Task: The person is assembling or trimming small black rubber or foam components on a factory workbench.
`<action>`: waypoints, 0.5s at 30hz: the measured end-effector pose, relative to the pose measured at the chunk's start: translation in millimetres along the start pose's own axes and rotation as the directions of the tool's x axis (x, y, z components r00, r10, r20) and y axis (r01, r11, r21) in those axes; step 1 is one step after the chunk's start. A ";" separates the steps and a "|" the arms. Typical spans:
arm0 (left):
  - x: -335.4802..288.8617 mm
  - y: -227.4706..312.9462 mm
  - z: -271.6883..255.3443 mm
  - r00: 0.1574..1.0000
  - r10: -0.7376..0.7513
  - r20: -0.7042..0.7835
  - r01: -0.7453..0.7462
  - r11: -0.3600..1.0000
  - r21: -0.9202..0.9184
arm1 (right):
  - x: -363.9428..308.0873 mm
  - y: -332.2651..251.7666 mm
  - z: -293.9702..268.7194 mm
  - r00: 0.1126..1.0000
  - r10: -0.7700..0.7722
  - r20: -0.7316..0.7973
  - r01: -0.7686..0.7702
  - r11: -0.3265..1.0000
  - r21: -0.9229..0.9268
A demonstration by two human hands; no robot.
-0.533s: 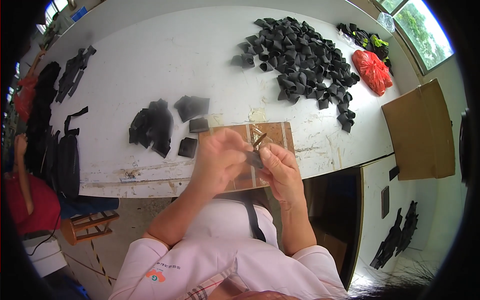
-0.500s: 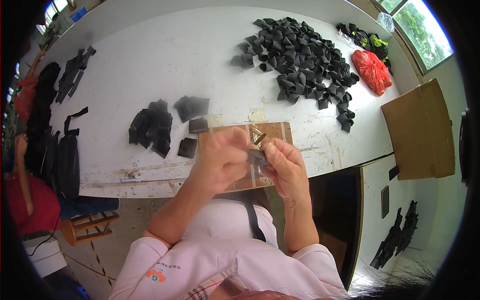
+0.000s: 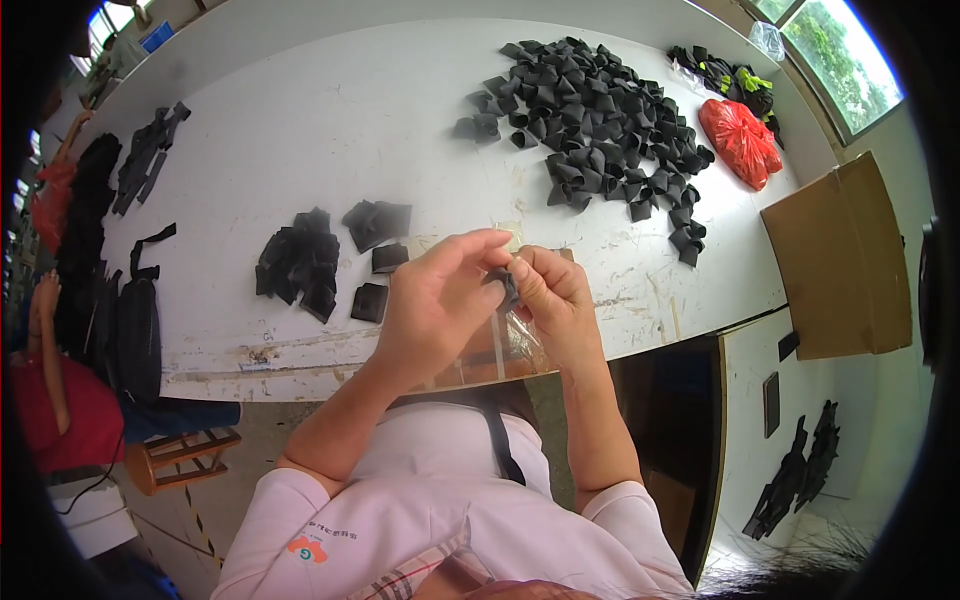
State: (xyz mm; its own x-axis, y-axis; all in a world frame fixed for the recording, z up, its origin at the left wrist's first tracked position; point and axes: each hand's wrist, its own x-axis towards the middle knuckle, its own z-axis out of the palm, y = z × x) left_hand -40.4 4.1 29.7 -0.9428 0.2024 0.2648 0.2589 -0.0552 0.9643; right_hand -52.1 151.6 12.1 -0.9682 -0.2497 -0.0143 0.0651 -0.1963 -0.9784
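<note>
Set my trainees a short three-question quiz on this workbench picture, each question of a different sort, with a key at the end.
1. True or false: both hands pinch one small black piece above the near edge of the white table.
2. Multiple choice: the red plastic bag lies (A) at the table's far right, beside the big heap of black pieces; (B) under the left hand; (C) on the floor.
3. Fill in: the smaller pile of black pieces lies to the ____ of the right hand.

Key: 1 true; 2 A; 3 left.
</note>
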 end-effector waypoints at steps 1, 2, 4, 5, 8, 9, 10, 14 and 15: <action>3.8 -1.3 -2.3 0.995 0.095 0.027 -0.097 0.990 0.104 | 2.2 0.4 -2.5 0.998 0.069 0.006 -0.069 0.997 0.041; 4.5 -3.2 -4.0 0.995 0.096 0.029 -0.098 0.990 0.103 | 2.3 -0.3 -2.9 0.998 0.068 0.004 -0.068 0.997 0.041; 4.5 -7.0 -6.5 0.986 0.165 0.000 -0.162 0.968 0.192 | 2.0 -2.5 0.0 1.000 -0.006 0.028 0.004 0.998 0.055; 4.4 -7.6 -5.7 0.990 0.137 -0.028 -0.131 0.981 0.145 | 2.6 -3.9 1.2 0.999 0.012 0.033 -0.012 1.000 0.006; 0.6 -9.6 -5.2 0.995 0.103 -0.013 -0.101 0.991 0.091 | 5.3 9.0 -1.4 0.995 0.027 0.099 -0.038 0.994 0.106; 0.6 -9.6 -4.4 0.995 0.102 -0.011 -0.101 0.991 0.091 | 4.6 11.3 -1.7 0.995 0.027 0.097 -0.037 0.994 0.107; 2.4 -9.6 -3.8 0.991 0.128 -0.028 -0.123 0.984 0.126 | 5.5 12.7 -1.8 0.994 0.032 0.102 -0.046 0.989 0.137; 6.6 -1.4 -0.6 0.966 0.257 -0.014 -0.249 0.947 0.202 | 7.2 8.3 -4.2 0.989 0.064 0.131 -0.072 0.996 0.056; 7.9 -2.4 -1.1 0.965 0.262 -0.012 -0.254 0.946 0.202 | 7.0 6.4 -4.6 0.990 0.059 0.130 -0.067 0.996 0.055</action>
State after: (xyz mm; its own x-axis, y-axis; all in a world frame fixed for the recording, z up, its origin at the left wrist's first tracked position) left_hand -48.6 4.8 29.4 -0.8445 0.1695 0.5080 0.5269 0.0935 0.8448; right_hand -59.5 153.0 4.7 -0.9228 -0.3825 -0.0454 0.1431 -0.2309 -0.9624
